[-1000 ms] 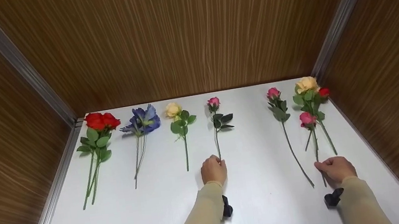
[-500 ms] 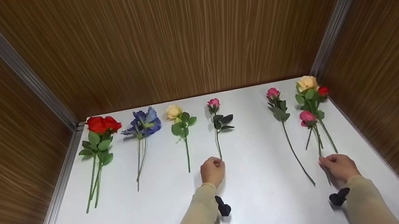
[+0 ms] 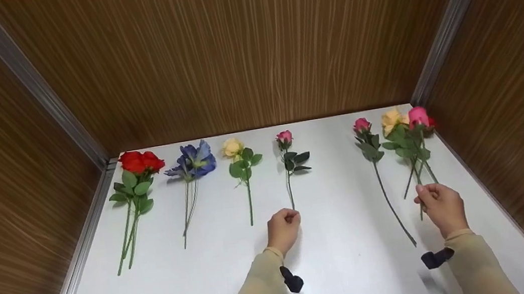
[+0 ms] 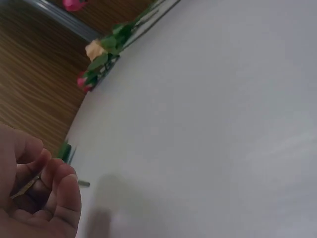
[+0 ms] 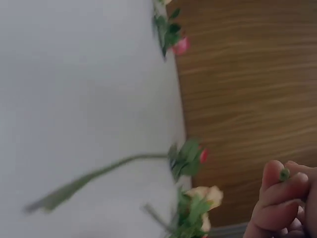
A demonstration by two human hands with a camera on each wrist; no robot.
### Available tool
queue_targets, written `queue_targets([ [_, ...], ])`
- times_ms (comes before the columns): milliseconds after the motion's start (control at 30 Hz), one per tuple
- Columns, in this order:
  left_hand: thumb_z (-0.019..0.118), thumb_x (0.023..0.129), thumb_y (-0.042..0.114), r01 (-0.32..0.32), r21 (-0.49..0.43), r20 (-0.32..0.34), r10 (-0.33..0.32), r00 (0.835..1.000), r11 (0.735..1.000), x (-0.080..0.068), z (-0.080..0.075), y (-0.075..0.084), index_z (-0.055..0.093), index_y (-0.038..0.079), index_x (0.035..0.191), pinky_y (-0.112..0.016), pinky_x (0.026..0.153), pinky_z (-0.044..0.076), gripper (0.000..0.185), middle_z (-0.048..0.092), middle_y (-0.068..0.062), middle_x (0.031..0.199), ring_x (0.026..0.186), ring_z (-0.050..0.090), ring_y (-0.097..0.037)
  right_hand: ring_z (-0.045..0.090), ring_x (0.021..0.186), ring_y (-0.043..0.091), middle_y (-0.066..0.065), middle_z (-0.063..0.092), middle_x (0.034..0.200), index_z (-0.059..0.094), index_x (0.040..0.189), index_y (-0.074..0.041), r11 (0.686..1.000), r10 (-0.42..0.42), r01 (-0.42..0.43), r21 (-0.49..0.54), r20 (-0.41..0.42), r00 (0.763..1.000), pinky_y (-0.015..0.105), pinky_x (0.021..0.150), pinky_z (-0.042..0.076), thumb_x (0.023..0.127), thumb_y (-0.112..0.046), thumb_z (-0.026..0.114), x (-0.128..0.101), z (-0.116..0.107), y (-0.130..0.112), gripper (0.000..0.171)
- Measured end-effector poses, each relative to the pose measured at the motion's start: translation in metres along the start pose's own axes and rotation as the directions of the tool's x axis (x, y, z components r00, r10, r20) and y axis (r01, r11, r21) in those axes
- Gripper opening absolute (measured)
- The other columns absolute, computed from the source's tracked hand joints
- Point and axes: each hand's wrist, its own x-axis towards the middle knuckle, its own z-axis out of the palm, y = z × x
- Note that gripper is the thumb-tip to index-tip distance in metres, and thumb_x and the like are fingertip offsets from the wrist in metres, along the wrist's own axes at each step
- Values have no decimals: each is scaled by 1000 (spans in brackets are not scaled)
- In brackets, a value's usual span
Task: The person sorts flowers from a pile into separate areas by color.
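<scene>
Centrally on the white table, the left hand curls its fingers round the bottom end of a short pink rosebud stem, which lies flat with its small pink bud at the far end and dark green leaves just below the bud. Over at the right side, the right hand pinches the thin green stalk of a pink rose between thumb and fingertips, holding it raised so that its full pink bloom stands before the wooden back wall, above a cream rose and a small red bud beside it. Left of these lies a long-stemmed pink rose, untouched. Farther left lie a pale yellow rose, a blue flower and red roses, each apart from its neighbours, blooms toward the wall.
</scene>
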Motion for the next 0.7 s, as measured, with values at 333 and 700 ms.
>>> queue_targets([
  [333, 63, 93, 17, -91, -73, 199, 104, 974, 993, -26, 19, 49, 70, 14, 95, -24, 72, 49, 8, 62, 10, 83, 78, 57, -5, 54, 60, 8, 8, 65, 79, 58, 100, 4, 949, -154, 140, 283, 28, 988, 22, 55, 49, 98, -26, 56, -13, 43, -47, 30],
  [700, 65, 92, 22, -259, -79, 261, 271, 927, 963, -48, 32, 78, 72, 14, 96, -19, 69, 48, 12, 65, 14, 83, 74, 57, 0, 59, 63, 14, 19, 64, 83, 59, 98, 6, 902, -258, 185, 390, 145, 955, 26, 59, 53, 98, -17, 56, -39, 90, -74, 23],
])
